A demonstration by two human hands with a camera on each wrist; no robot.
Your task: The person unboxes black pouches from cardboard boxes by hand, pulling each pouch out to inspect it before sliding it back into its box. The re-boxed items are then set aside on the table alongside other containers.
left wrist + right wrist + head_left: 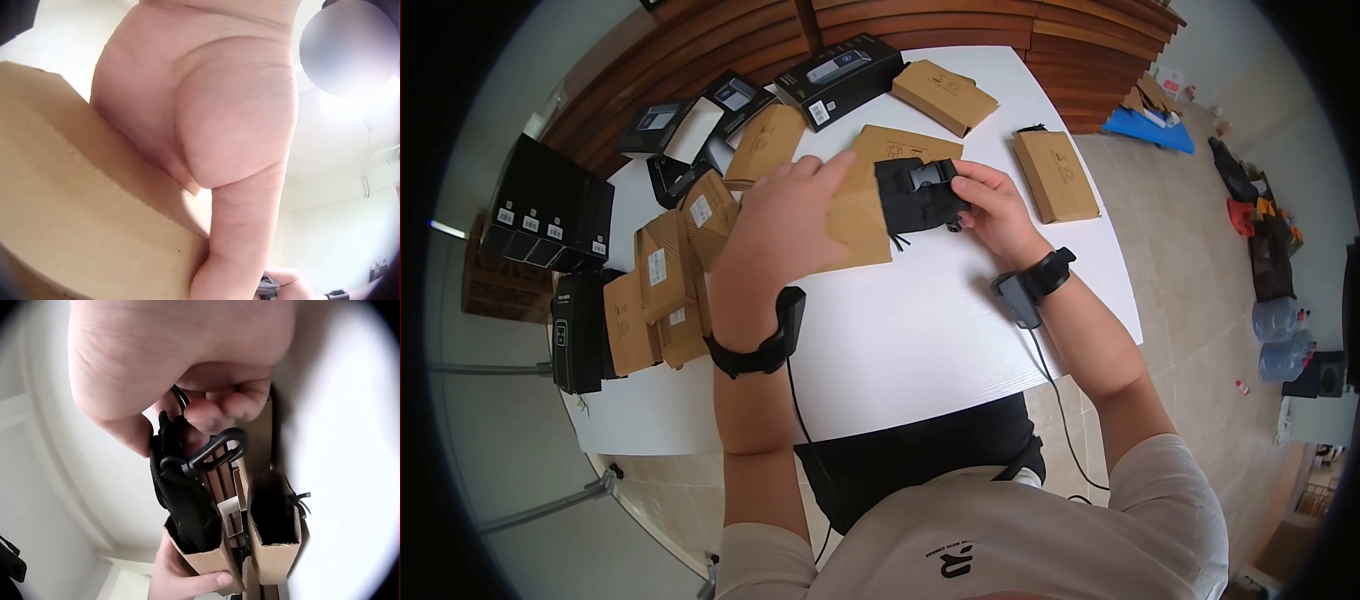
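Observation:
My left hand [785,220] grips a brown cardboard box [862,228] held over the table, thumb on one face. From the box's open end sticks a black fabric pouch [905,205] with a plastic side-release buckle [928,176]. The fingers and thumb of my right hand [998,208] pinch the pouch's outer end. In the right wrist view a black snap hook [212,453] hangs from the pouch [187,509], whose lower part is inside the box [220,561]. The left wrist view shows the left hand [225,125] against the box's broad side [94,194].
Behind the held box lies another cardboard box [885,143]. More brown boxes stand at the right [1055,178], back [945,95] and left [665,270]. Black printed boxes [840,80] fill the back left, with several more in a row [540,215]. Cables [1055,400] trail from both wrist cameras.

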